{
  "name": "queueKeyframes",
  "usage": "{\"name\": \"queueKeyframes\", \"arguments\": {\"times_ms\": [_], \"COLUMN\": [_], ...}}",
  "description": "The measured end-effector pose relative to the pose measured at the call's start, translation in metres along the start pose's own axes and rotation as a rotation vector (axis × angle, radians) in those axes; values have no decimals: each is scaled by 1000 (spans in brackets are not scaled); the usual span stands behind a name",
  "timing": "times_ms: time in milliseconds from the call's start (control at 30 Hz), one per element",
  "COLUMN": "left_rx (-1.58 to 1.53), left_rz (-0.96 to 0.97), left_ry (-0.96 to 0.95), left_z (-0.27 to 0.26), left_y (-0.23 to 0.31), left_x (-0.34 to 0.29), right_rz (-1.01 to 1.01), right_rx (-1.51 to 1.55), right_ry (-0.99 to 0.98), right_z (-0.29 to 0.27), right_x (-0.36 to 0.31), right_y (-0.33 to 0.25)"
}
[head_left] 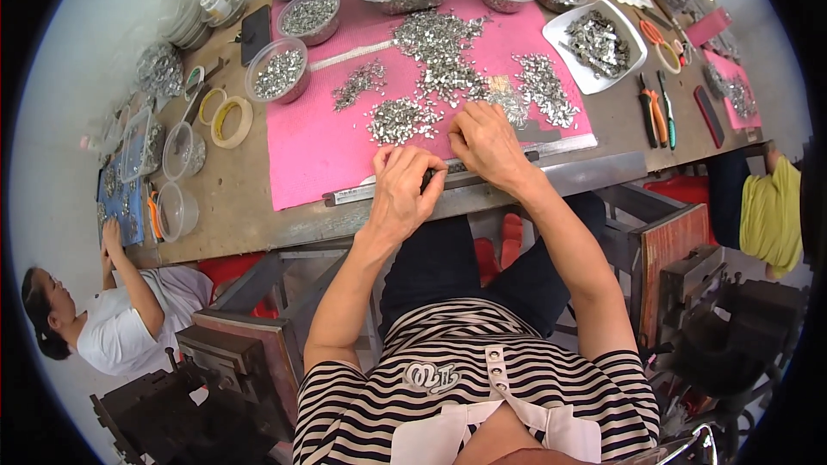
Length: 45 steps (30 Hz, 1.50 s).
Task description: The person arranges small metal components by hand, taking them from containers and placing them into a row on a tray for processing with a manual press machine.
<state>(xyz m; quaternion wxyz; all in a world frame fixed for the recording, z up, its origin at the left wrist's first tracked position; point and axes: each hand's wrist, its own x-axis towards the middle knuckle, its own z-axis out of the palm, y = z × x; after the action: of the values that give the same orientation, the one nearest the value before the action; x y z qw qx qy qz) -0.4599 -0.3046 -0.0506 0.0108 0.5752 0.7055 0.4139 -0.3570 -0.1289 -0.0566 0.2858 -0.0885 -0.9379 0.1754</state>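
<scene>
At the near edge of the pink mat (301, 151), my left hand (402, 185) is closed, with a small dark object (428, 177) between thumb and fingers that I cannot make out. To its right and slightly farther off, my right hand (487, 145) has its fingers bent and pressed together; whatever they hold is hidden. Both hands lie over a long, narrow metal strip (351, 195) along the bench edge. Just beyond my fingers is a pile of small silvery metal pieces (401, 120). A larger heap (439, 43) spreads behind it, with another pile (547, 90) at right.
Plastic tubs of metal pieces (310, 15) line the back; a white dish (636, 69) stands right. Pliers (648, 112) and scissors (659, 45) lie right, tape rolls (231, 122) left. One person (129, 319) works at left; another's yellow clothing (771, 215) shows at right.
</scene>
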Motion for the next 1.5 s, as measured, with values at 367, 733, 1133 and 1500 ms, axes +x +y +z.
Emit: {"name": "queueKeyframes", "arguments": {"times_ms": [367,733,1133,1500], "left_rx": [-75,86,327,313], "left_rz": [-14,-126,-91,-104], "left_ry": [-24,181,131,108], "left_z": [-7,-5,8,7], "left_y": [-2,-7,-24,-27], "left_x": [0,3,26,26], "right_rz": [-122,-284,-81,-62], "right_rx": [158,-46,-27,180], "right_ry": [-45,-155,-4,-140], "right_z": [-24,-29,15,-33], "right_x": [-27,-26,9,-17], "right_y": [-27,-29,-4,-25]}}
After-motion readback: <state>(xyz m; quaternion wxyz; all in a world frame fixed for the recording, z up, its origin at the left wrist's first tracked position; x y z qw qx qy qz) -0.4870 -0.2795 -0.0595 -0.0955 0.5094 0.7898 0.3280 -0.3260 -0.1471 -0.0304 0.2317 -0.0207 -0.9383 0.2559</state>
